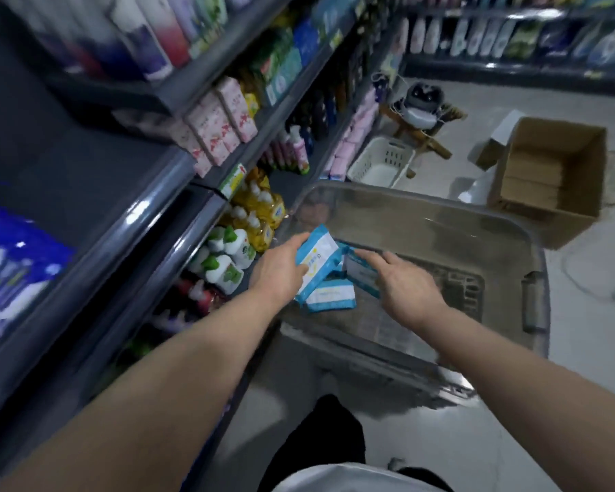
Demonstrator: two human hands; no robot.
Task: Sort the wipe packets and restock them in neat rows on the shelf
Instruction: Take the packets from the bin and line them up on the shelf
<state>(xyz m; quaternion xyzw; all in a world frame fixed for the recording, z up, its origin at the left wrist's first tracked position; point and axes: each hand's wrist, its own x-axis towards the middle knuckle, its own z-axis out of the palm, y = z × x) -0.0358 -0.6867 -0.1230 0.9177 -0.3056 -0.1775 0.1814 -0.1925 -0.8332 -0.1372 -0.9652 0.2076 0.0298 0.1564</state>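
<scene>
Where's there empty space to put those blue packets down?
The dark shelf is bare between the blue packs and the pink boxes. The right half of the clear bin is also bare. Lower shelves are crowded with bottles.

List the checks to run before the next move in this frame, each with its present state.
1. Left hand grips a blue-and-white wipe packet: ok.
2. Right hand has a firm hold on the second blue packet: cannot tell, its fingers lie over it.
3. Clear plastic bin emptied: not ok, another packet lies on its floor.
4. Bare space on the dark shelf at left: ok.
5. Packet labels readable for sorting: not ok, too blurred.
</scene>
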